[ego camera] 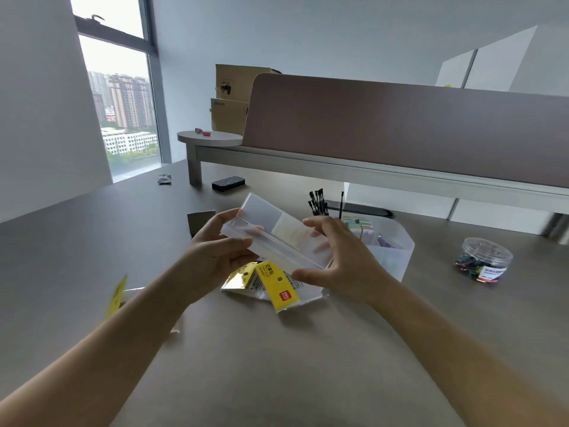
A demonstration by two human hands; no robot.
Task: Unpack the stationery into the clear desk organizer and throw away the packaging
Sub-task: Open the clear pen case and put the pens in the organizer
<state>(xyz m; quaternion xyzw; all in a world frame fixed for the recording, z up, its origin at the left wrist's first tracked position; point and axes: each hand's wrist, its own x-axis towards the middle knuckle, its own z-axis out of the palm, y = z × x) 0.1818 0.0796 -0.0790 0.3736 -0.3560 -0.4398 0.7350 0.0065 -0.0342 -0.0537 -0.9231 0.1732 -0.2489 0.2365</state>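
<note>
I hold a long translucent plastic box (274, 232) tilted in the air above the desk, with pale coloured contents showing faintly through its right half. My left hand (215, 251) grips its left end, thumb over the near edge. My right hand (335, 260) grips its right end, fingers curled round the far side. Behind it stands the clear desk organizer (391, 251) with black pens (318, 203) and pastel sticky notes (360, 226) inside. Under my hands lies empty yellow-labelled packaging (277, 285).
A clear round tub of coloured binder clips (482, 260) stands at the right. Another yellow package (117, 297) lies at the left. A black eraser-like block (228, 182) and a crumpled wrapper (164, 179) sit farther back, near a raised shelf (308, 167) and partition.
</note>
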